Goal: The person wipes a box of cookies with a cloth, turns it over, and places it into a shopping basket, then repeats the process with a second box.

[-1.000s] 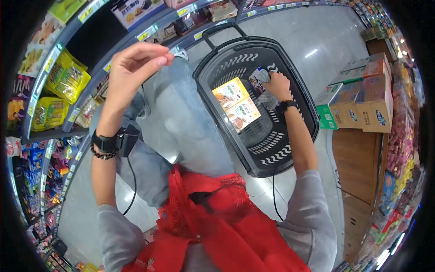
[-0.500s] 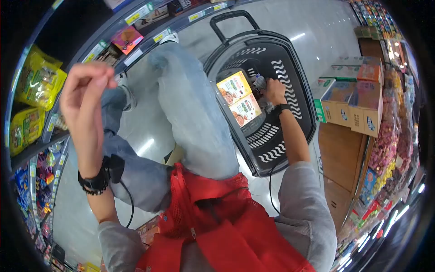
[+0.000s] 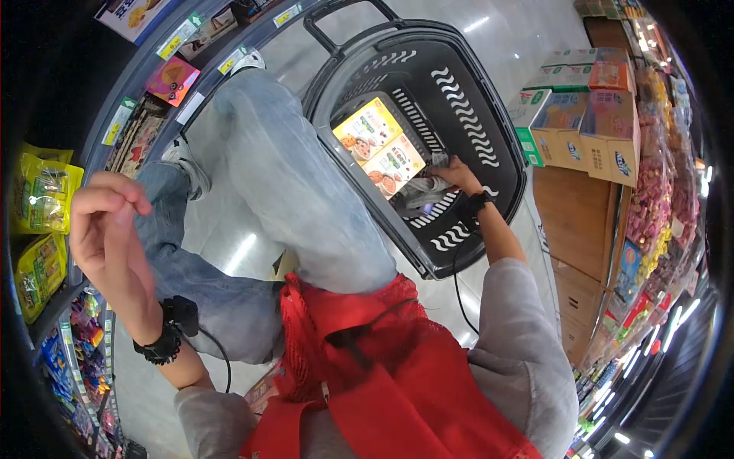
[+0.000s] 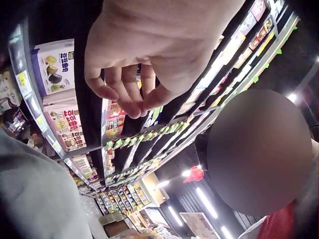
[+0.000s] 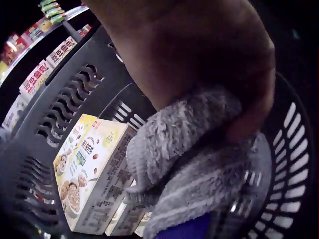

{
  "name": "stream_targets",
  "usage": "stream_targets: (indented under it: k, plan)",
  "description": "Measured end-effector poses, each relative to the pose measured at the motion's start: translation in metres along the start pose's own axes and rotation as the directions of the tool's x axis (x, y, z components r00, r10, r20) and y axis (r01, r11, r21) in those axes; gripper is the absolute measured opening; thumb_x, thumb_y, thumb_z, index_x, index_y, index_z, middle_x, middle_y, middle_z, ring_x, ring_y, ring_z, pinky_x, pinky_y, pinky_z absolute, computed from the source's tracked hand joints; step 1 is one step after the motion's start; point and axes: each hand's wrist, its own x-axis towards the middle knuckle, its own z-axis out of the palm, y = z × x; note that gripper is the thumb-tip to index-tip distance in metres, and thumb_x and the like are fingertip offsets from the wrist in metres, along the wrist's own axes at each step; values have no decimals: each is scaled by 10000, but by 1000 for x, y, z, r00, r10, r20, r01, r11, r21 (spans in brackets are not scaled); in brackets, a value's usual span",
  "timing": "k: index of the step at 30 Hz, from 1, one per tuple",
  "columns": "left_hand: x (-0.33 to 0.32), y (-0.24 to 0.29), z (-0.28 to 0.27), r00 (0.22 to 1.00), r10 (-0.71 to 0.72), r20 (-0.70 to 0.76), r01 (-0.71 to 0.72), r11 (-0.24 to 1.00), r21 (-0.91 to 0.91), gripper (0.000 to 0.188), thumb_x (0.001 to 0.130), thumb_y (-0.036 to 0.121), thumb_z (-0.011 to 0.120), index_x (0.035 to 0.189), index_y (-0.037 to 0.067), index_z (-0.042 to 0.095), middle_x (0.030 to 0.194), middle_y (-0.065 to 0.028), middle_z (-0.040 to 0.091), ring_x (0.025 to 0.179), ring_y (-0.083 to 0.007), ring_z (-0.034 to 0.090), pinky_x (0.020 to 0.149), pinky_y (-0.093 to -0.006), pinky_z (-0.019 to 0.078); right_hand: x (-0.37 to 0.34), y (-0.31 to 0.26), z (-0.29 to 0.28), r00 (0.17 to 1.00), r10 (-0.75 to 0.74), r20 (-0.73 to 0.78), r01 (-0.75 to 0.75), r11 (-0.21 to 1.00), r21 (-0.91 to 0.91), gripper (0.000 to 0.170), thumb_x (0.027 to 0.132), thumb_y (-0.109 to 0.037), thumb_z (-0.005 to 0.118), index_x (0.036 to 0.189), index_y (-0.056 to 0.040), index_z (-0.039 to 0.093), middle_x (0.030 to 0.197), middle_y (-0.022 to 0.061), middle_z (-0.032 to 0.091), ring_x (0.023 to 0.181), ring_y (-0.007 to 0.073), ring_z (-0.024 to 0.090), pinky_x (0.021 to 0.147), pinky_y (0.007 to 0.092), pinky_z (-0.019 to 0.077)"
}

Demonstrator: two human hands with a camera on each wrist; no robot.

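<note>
My right hand reaches inside a black plastic shopping basket and grips a fluffy grey cloth. The cloth is folded over, and a blue patch shows at its lower edge in the right wrist view. Beside it, two yellow-and-white food boxes lie along the basket's left wall, with bowls of food printed on them. My left hand is raised near the shelf at the left. Its fingers curl loosely and hold nothing.
Yellow snack bags and a pink box sit on the left shelves. Stacked cartons stand on a wooden stand to the right of the basket. My bent knee is close to the basket's left side.
My right hand has drawn the grey cloth toward the basket's near end, and the cloth's printed blue-and-white part has turned out of sight. My left hand has moved left and lower.
</note>
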Motion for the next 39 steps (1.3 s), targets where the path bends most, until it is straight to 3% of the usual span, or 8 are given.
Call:
stream_targets:
  k: [1,4,7,19,22,29,34,39]
  plan:
    - [0,-1,-1,1000,-19,-2,19,1000,16,41,918,16,542,943,32,514,925,-93,511,841,-185,461,776,-307,379,-5,0,5,998,47,34,-51,991,123,994,692,-497,826,1353,118,412,1237,257,609,1111,360,627,738,426,608]
    - [-1,-3,-1,999,-19,-51,20,1000,7,77,905,-31,547,968,13,552,946,-118,565,821,-165,517,766,-285,420,-6,8,28,992,97,86,-121,932,342,742,785,-402,768,1316,20,467,1154,130,639,916,225,685,571,340,616]
    - [0,-6,-3,998,-37,-45,37,999,1,68,917,-11,564,982,7,573,977,-117,583,843,-166,530,786,-282,428,-3,9,34,953,139,271,-257,844,471,593,843,-356,732,1290,-33,512,1120,77,648,925,182,657,620,315,608]
    - [4,-16,1,992,-109,-66,114,990,80,65,946,19,565,1006,7,588,1023,-83,593,891,-134,541,836,-262,425,8,43,36,930,-37,366,-202,781,591,447,880,-255,680,1274,-90,547,1023,35,644,905,153,601,689,345,558]
    - [6,-19,2,991,-113,-70,118,990,81,68,948,29,577,1007,12,605,1025,-77,602,888,-127,548,838,-261,433,6,50,36,971,66,231,-163,888,431,503,864,-248,676,1314,-78,528,977,63,642,869,164,602,694,324,540]
    - [11,-26,6,986,-132,-102,140,987,75,87,942,40,603,1014,14,644,994,-63,658,863,-118,597,827,-264,460,37,29,36,950,-309,-49,309,901,305,714,810,-463,652,1393,-81,496,1269,240,614,1169,348,606,996,380,453]
    - [11,-28,8,985,-135,-108,145,986,87,93,944,42,603,1020,11,646,999,-66,665,852,-113,601,827,-261,465,23,2,32,972,-188,-141,189,982,-5,703,802,-462,692,1311,4,558,1181,229,658,1119,345,634,965,361,470]
    - [9,-30,2,984,-158,-83,165,983,87,97,956,38,586,1039,7,627,1046,-69,639,930,-132,606,898,-279,480,23,5,24,994,-93,-48,101,976,193,590,837,-347,710,1241,66,589,1083,172,697,978,272,681,868,333,524]
